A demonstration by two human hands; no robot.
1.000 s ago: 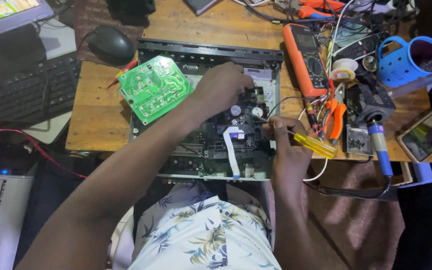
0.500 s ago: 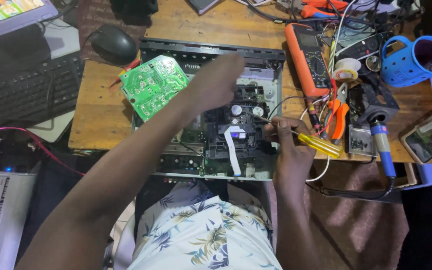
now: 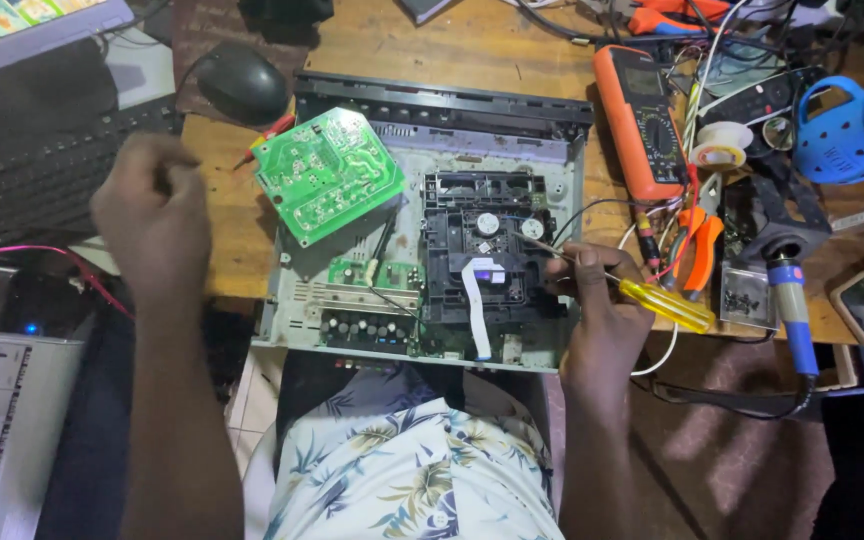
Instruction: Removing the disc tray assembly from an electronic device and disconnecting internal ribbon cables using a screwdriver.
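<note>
An opened disc player chassis [image 3: 297,305] lies on the wooden bench with its black drive unit [image 3: 482,245] exposed. A green circuit board [image 3: 327,172] rests tilted over its left side. My right hand [image 3: 592,290] grips a yellow-handled screwdriver [image 3: 664,304], whose tip points at the drive unit's top. My left hand [image 3: 152,215] is raised off to the left of the chassis, fingers curled into a fist; whether it holds anything small is hidden.
An orange multimeter [image 3: 642,120], orange pliers [image 3: 697,245], a solder roll [image 3: 722,145], a blue-handled soldering iron [image 3: 797,310] and a blue cup [image 3: 852,125] crowd the right. A black mouse [image 3: 242,80] and keyboard [image 3: 42,170] sit left; a grey mixer panel [image 3: 2,420] lies at lower left.
My left hand has lifted off the drive unit and swung away to the left of the chassis. The right hand keeps the screwdriver at the drive.
</note>
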